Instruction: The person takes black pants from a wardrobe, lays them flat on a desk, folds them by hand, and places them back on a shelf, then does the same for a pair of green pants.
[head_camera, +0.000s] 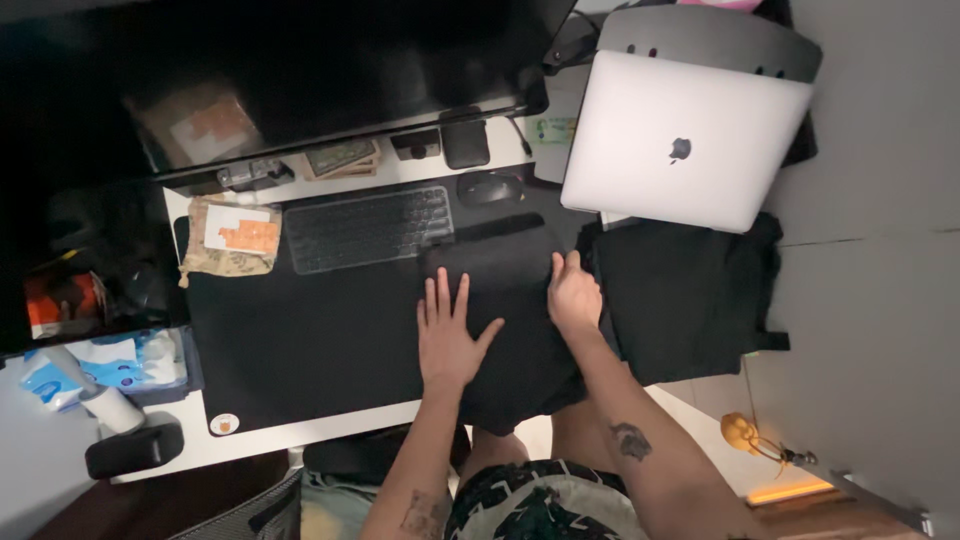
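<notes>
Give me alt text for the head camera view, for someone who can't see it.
Seen from above, a person presses the left hand flat on a folded black garment on a dark desk mat, while the right hand grips its right edge. A keyboard, mouse and closed silver laptop lie behind.

White desk (250, 445) carries a black mat (300, 340) (keyboard (366, 228) on it).
</notes>
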